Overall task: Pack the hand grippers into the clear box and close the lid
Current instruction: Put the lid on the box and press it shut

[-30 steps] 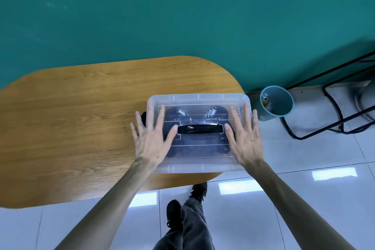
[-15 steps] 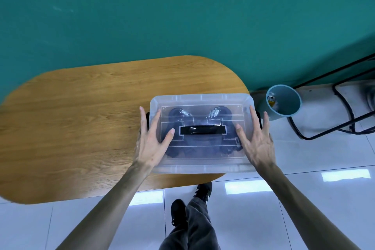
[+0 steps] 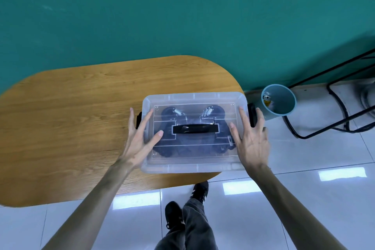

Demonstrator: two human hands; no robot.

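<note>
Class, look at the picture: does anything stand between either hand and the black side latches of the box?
Nothing visible. The left hand and right hand lie at the ends of the lid, fingers beside the left latch and right latch.

Box sitting on table's right near end, hands flanking it.
Clear box [image 3: 194, 166] resting on table [image 3: 81, 119], lid [image 3: 194, 98] lying on top, hand grippers [image 3: 192, 146] inside. Left hand [image 3: 140, 144] lying at its left end, right hand [image 3: 251, 144] at its right end. Bin [image 3: 279, 100] standing on floor right of table.
</note>
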